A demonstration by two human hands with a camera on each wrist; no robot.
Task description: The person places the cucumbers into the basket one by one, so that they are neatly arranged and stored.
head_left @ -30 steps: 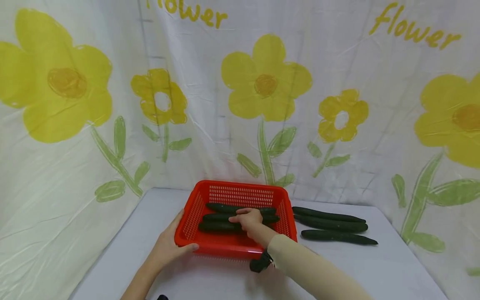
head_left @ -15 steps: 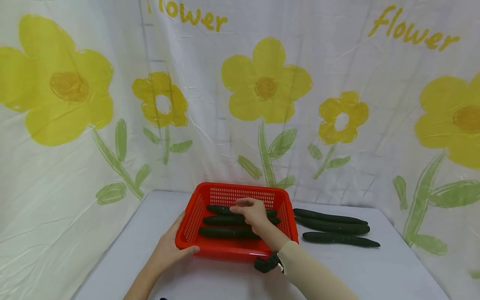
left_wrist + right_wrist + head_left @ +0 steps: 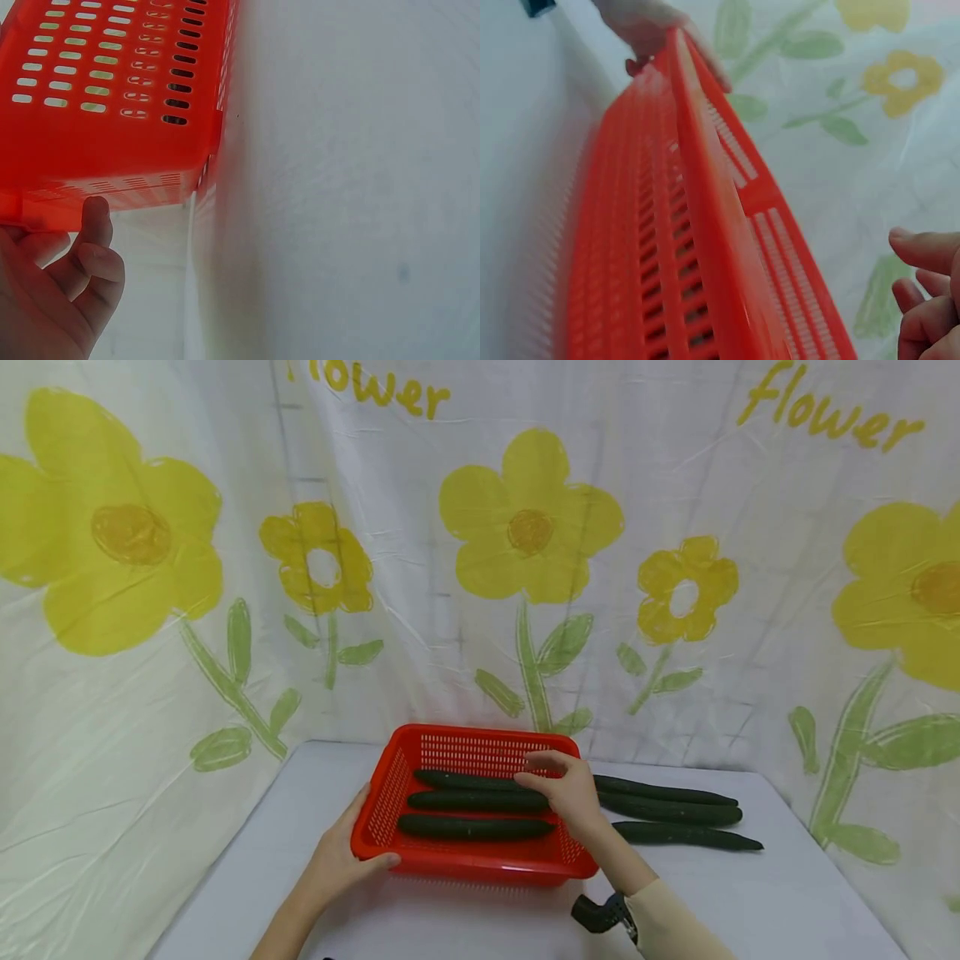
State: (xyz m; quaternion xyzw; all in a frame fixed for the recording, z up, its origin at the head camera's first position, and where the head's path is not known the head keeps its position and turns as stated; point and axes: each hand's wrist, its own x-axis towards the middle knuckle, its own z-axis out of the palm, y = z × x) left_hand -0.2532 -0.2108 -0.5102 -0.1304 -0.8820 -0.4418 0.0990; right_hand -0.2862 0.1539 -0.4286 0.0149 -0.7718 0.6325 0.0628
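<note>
Behind my right fingers (image 3: 549, 761), the tips of the two back cucumbers (image 3: 480, 800) in the red plastic basket (image 3: 480, 865) are hidden. Above my left fingers (image 3: 102, 262), the left wrist view chops the basket off. The right wrist view cuts my right hand (image 3: 936, 322); the basket beside it looks blurry.

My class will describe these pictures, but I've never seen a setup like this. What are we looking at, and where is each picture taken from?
There is no machine here: a person works with two bare hands. The wide picture comes from a camera worn on the head, looking forward and down. The close ones are taken from each wrist.

On the pale table stands a red basket. Three cucumbers lie in it, and three other cucumbers lie to its right. Behind hangs a sheet with yellow flowers on it.

The left hand holds the basket at its near left corner. The right hand shows over the basket's right side, fingers relaxed, holding nothing.
</note>
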